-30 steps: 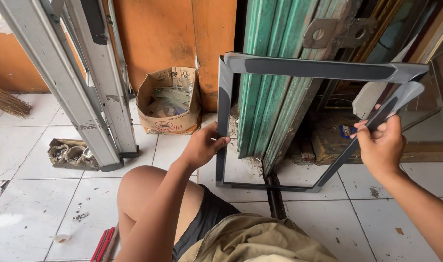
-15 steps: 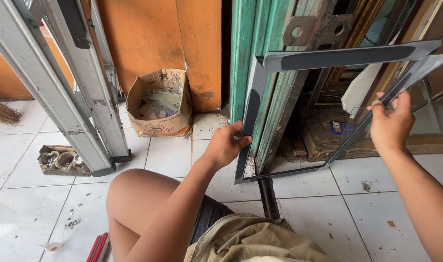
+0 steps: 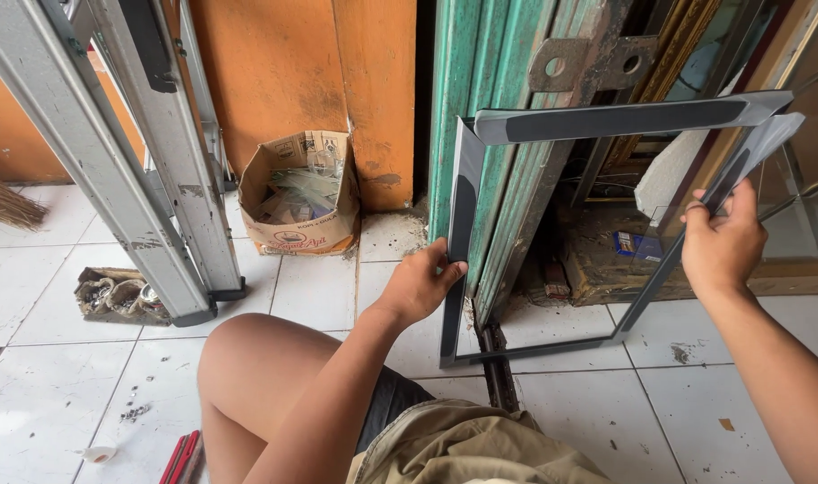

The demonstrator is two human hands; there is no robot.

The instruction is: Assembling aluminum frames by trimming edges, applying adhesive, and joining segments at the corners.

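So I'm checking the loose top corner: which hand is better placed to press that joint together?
Probably the right hand: it grips the right bar of the grey metal frame, just below the open top-right corner. The left hand holds the left bar, low down.

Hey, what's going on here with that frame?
A seated person holds a dark rectangular metal frame upright over the white tiled floor. The left hand grips its left bar, and the right hand grips its slanted right bar. Behind it stands a green wooden door; a cardboard box and ladder stand to the left.
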